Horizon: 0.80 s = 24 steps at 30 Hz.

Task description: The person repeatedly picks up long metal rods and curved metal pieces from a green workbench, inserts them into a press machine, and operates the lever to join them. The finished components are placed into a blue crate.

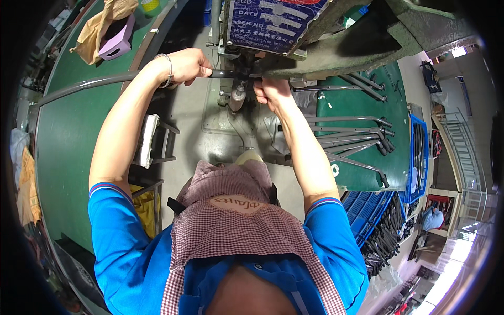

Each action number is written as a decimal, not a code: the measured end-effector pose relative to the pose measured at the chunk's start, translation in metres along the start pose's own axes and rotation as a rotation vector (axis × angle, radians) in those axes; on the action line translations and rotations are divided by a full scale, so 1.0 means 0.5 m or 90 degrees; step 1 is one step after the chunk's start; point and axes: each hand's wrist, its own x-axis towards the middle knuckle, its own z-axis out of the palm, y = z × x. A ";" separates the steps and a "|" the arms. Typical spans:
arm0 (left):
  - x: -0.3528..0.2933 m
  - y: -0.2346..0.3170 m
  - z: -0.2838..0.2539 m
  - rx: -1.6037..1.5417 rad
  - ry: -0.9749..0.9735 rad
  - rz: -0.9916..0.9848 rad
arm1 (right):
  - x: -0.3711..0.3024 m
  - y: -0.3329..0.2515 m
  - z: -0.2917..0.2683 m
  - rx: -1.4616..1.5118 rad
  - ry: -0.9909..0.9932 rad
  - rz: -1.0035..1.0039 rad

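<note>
A long dark grey bent tube (100,81) runs from the left bench into the machine. My left hand (186,65), with a bangle at its wrist, is closed round the tube just left of the machine head (244,65). Right of that head, my right hand (273,93) is closed under the green machine arm (336,65). The fingers of that hand are partly hidden, so what they hold cannot be made out. Below the head, between my hands, hangs a metal cylinder (238,97). A blue printed plate (268,23) is fixed to the machine above.
Several bent grey tubes (346,137) lie on the green right-hand bench (362,173). Blue crates (367,210) with dark parts stand beside it. A purple box (116,42) and brown paper (105,23) rest on the left bench (68,157). A stool (149,142) stands below.
</note>
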 end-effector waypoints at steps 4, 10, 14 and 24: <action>-0.003 0.006 -0.002 0.044 0.014 0.020 | -0.002 0.015 -0.008 0.026 0.007 -0.025; -0.030 0.016 0.042 0.090 0.188 0.037 | 0.002 0.032 0.003 -0.051 0.095 -0.094; -0.039 0.012 0.068 0.097 0.244 0.039 | 0.000 0.039 0.011 -0.056 0.121 -0.105; 0.000 -0.022 0.039 0.002 0.139 0.085 | 0.004 0.037 -0.008 -0.016 0.061 -0.040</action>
